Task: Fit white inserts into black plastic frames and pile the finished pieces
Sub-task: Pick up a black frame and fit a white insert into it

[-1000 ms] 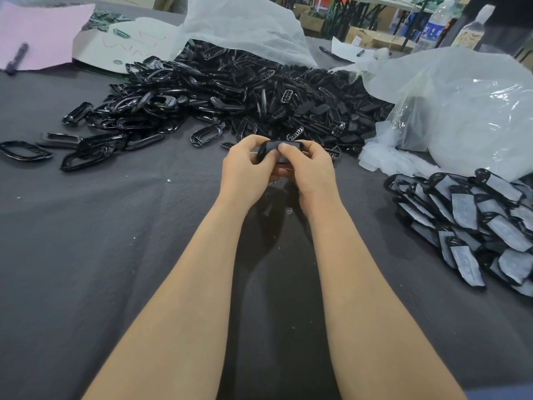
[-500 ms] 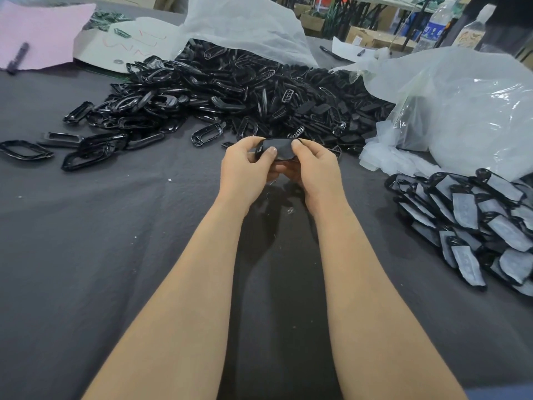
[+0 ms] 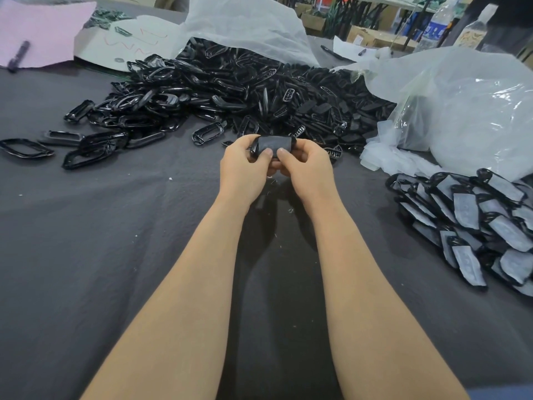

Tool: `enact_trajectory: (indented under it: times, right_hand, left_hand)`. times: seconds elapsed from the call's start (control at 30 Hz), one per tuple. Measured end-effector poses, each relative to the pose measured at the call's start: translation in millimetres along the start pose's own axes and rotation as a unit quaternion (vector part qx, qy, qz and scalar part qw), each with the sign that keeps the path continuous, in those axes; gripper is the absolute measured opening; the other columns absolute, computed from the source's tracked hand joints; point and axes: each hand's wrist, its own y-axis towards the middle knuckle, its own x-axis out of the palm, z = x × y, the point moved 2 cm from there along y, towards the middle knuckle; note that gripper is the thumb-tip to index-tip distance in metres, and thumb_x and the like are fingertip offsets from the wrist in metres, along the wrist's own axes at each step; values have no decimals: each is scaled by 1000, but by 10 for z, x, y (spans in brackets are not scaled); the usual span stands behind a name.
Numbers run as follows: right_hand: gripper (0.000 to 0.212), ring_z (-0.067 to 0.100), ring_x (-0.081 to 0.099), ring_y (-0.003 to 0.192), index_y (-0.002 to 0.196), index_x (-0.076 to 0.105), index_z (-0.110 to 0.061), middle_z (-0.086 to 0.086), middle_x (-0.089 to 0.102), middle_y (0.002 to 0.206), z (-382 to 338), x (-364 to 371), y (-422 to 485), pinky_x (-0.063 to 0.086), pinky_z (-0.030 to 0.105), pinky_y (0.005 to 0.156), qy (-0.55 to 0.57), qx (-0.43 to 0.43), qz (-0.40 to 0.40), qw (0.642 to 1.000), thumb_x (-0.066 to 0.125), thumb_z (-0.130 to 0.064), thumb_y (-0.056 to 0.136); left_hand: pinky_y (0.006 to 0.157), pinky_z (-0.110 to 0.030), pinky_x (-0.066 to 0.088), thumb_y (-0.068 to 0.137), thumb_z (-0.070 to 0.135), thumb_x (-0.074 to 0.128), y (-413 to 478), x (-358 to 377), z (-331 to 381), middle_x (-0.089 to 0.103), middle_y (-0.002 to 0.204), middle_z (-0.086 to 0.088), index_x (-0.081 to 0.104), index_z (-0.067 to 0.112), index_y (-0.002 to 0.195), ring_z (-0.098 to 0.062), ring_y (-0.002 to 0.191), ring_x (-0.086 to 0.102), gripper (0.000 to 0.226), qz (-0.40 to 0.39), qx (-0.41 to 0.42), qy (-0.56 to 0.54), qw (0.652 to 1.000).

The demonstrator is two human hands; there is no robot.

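Both hands hold one black plastic frame [image 3: 273, 144] above the middle of the table. My left hand [image 3: 245, 166] grips its left end and my right hand [image 3: 306, 168] grips its right end, both thumbs pressing on its near face. A greyish insert fills the frame's opening. A large heap of loose black frames [image 3: 230, 90] lies just behind the hands. The pile of finished pieces [image 3: 473, 223], black frames with white inserts, lies at the right. Loose white inserts [image 3: 386, 157] spill from a clear bag.
A dark grey cloth [image 3: 115, 255] covers the table. A clear plastic bag [image 3: 467, 111] bulges at the right, a white bag [image 3: 248, 24] behind the heap. Pink paper [image 3: 43, 30] with a marker lies far left. Stray frames [image 3: 26, 147] lie at the left.
The frame has turned in my hands so that its filled face shows toward me. Both thumbs have slid down to its near edge. The hands stay in the same place.
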Motion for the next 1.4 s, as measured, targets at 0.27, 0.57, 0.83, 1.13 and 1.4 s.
enact_trajectory:
  times: [0.27, 0.57, 0.83, 1.13, 1.4]
  right_hand:
    - [15, 18, 65, 84, 101, 58, -12, 7, 68, 94, 7, -3, 5, 54, 33, 82, 2, -4, 25, 1000, 61, -5, 88]
    - [13, 11, 69, 72, 98, 61, -12, 4, 70, 87, 16, -17, 17, 54, 22, 66, 15, 11, 23, 1000, 52, -4, 94]
    - [12, 24, 69, 86, 97, 62, -13, 9, 70, 92, -1, -10, 5, 54, 25, 68, 12, 15, 28, 999, 54, -6, 91]
    - [13, 11, 66, 75, 85, 60, -23, -1, 67, 83, -48, -28, -27, 53, 20, 66, 13, 1, 32, 999, 56, -14, 93]
    - [16, 6, 62, 66, 81, 60, -23, -1, 66, 78, -63, -33, -37, 51, 16, 59, 39, 12, 31, 999, 57, -13, 92]
  left_hand:
    - [66, -16, 55, 92, 3, 59, -8, 12, 12, 70, 91, 2, 59, 20, 106, 0, 67, 67, 21, -19, 23, -11, 1000]
    - [74, -24, 58, 95, 1, 50, 21, -6, 12, 70, 99, 0, 60, 19, 116, -10, 80, 70, 29, -13, 4, 5, 1000]
    - [75, -32, 60, 98, 15, 51, 16, -1, 2, 72, 97, -6, 60, 17, 112, -16, 77, 73, 16, 4, -12, -12, 1000]
    - [62, -25, 56, 97, 13, 51, 13, 2, 10, 72, 86, -4, 60, 18, 102, -12, 67, 72, 12, 14, -30, -66, 997]
    - [59, -23, 55, 96, 12, 50, -6, 1, 35, 69, 79, 1, 59, 23, 88, -11, 63, 71, 16, 15, -21, -76, 997]
